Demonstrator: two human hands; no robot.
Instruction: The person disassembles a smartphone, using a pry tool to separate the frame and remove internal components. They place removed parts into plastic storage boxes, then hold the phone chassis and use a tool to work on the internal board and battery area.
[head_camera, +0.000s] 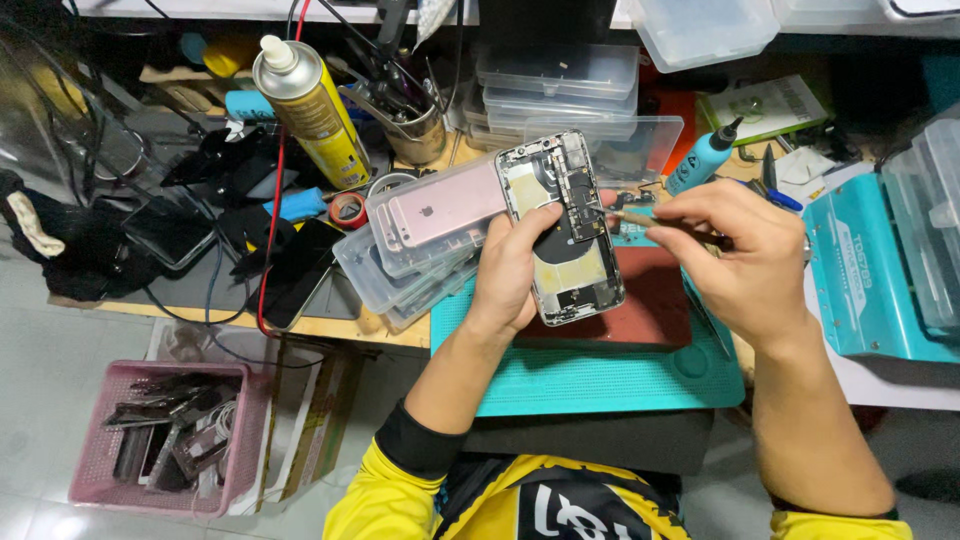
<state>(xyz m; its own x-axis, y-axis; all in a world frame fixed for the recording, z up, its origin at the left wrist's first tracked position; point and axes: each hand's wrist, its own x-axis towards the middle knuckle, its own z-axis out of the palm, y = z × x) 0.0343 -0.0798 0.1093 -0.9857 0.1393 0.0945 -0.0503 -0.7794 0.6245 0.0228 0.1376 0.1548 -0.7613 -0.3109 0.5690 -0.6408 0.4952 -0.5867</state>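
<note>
Pink plastic basket (95, 470) sits on the floor at far left. Left hand (510, 270) grips an opened silver phone body (562, 228) above the teal mat (600, 375); right hand (740, 255) pinches slim metal tweezers (622, 214) against its circuitry.

L hand (512, 268) grips opened phone (562, 228) (back off); R hand (745, 262) holds tweezers (628, 215) at it.

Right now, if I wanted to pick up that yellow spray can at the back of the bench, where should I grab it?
Probably around the middle of the yellow spray can, coming from the front. It stands roughly upright and its round body is bare there, while a red cable runs down its left side and a metal tool cup crowds its right. Avoid the white nozzle.
</note>
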